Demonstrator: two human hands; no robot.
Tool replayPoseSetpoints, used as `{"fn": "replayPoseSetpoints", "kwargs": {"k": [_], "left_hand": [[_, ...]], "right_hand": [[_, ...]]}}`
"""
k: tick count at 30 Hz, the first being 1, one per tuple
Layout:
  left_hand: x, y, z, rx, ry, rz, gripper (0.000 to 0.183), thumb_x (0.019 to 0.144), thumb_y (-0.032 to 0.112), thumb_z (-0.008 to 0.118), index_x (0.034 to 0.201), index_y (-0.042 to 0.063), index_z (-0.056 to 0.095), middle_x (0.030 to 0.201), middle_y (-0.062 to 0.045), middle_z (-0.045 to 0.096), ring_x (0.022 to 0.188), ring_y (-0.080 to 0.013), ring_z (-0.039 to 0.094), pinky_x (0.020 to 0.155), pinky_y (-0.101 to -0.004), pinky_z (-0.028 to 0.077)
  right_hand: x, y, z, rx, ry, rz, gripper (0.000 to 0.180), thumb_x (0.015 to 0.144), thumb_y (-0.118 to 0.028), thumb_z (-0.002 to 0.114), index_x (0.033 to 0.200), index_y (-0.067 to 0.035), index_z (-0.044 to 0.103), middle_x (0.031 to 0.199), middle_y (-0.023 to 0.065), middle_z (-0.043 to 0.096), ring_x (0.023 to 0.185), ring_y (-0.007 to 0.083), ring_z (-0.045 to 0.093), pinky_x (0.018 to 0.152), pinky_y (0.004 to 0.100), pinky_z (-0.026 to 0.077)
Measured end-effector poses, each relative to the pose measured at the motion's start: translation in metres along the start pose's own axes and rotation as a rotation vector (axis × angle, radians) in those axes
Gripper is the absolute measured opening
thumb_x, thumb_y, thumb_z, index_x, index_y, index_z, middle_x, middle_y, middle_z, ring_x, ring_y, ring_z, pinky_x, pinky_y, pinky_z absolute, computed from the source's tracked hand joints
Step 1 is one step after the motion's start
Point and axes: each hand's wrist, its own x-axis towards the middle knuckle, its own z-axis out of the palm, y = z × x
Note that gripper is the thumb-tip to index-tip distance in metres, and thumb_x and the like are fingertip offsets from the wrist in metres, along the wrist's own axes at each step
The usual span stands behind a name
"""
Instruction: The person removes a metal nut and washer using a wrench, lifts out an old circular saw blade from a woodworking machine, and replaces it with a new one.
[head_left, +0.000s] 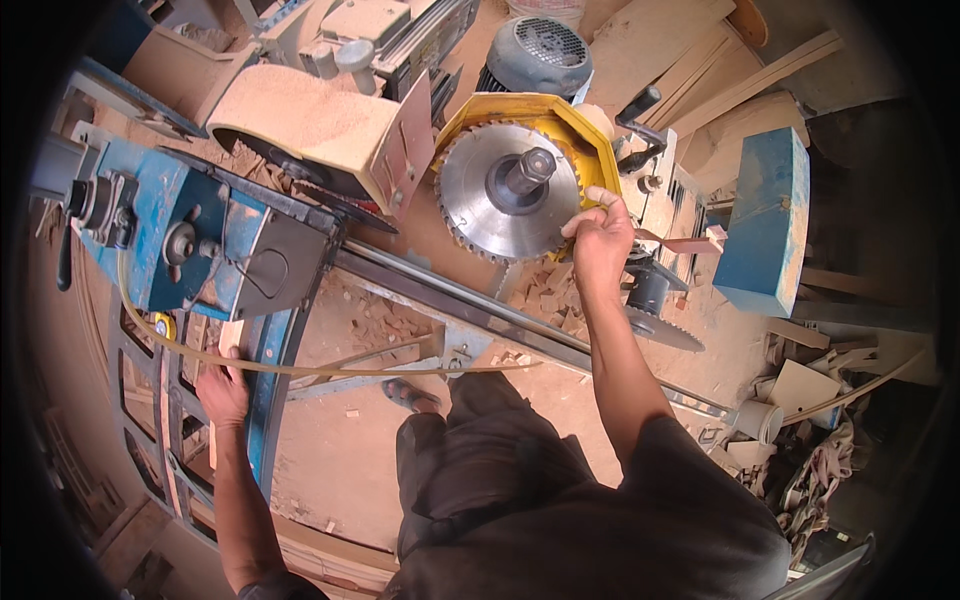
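My right hand (604, 240) is at the right rim of a toothed circular saw blade (472, 195), thumb and forefinger apart. The thumb seems to touch the teeth; the forefinger lies across the edge of the yellow blade guard (600, 142). A hub with a large nut (534, 166) stands out from the blade's centre. On the left, my left hand (223, 386) is closed around a pale wooden strip (231, 337) lying along the blue machine carriage (279, 375). The strip passes partly under the hand and a grey-and-blue machine head (277, 262).
A thin hose (337, 370) crosses in front of my left wrist. A second blade (664, 328) sits low at right, below a blue box-shaped housing (765, 217). A dusty cover (307, 124) partly encloses another blade (349, 206). Wood offcuts (551, 289) litter the floor.
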Motion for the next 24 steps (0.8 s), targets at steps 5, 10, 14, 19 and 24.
{"fn": "replayPoseSetpoints", "kwargs": {"k": [5,10,14,19,24], "left_hand": [[0.002,0.000,-0.001,-0.024,-0.060,-0.002,0.049,0.101,0.048,0.044,0.104,0.003,0.061,0.086,-0.030,0.064,0.084,-0.0502,0.062,0.072,-0.0558,0.048],[0.001,0.003,-0.005,-0.008,-0.081,-0.044,0.050,0.100,0.048,0.047,0.110,0.002,0.064,0.088,-0.029,0.066,0.086,-0.0489,0.063,0.075,-0.0540,0.050],[-0.001,-0.003,0.005,0.007,0.024,-0.008,0.052,0.099,0.050,0.050,0.108,0.002,0.067,0.086,-0.028,0.067,0.083,-0.0483,0.064,0.073,-0.0541,0.050],[-0.005,0.001,-0.003,-0.089,-0.042,-0.081,0.043,0.098,0.045,0.050,0.102,0.006,0.069,0.078,-0.023,0.068,0.074,-0.0444,0.066,0.069,-0.0543,0.051],[0.006,0.014,-0.023,-0.054,-0.166,-0.167,0.060,0.092,0.061,0.048,0.101,0.005,0.065,0.083,-0.025,0.069,0.080,-0.0432,0.068,0.073,-0.0536,0.052]], "right_hand": [[0.038,0.001,0.024,-0.171,-0.064,-0.475,0.067,0.075,0.014,0.043,0.140,0.000,0.044,0.113,0.0195,0.069,0.109,0.0288,0.065,0.097,0.0321,0.048],[0.044,-0.001,0.026,-0.190,-0.121,-0.287,0.059,0.080,0.008,0.054,0.138,0.002,0.047,0.110,0.0175,0.071,0.100,0.0239,0.068,0.090,0.0296,0.051],[0.047,-0.029,0.014,-0.318,-0.236,-0.391,0.055,0.079,-0.001,0.070,0.132,-0.002,0.056,0.109,0.0167,0.071,0.100,0.0254,0.068,0.092,0.0324,0.052],[0.055,-0.029,0.027,-0.555,-0.429,-0.575,0.046,0.078,-0.001,0.070,0.123,-0.003,0.065,0.119,0.0207,0.067,0.114,0.0358,0.063,0.100,0.0388,0.047],[0.063,-0.009,0.018,-0.642,-0.355,-0.668,0.048,0.082,0.005,0.064,0.129,-0.001,0.060,0.123,0.0196,0.066,0.114,0.0305,0.063,0.101,0.0353,0.046]]}}
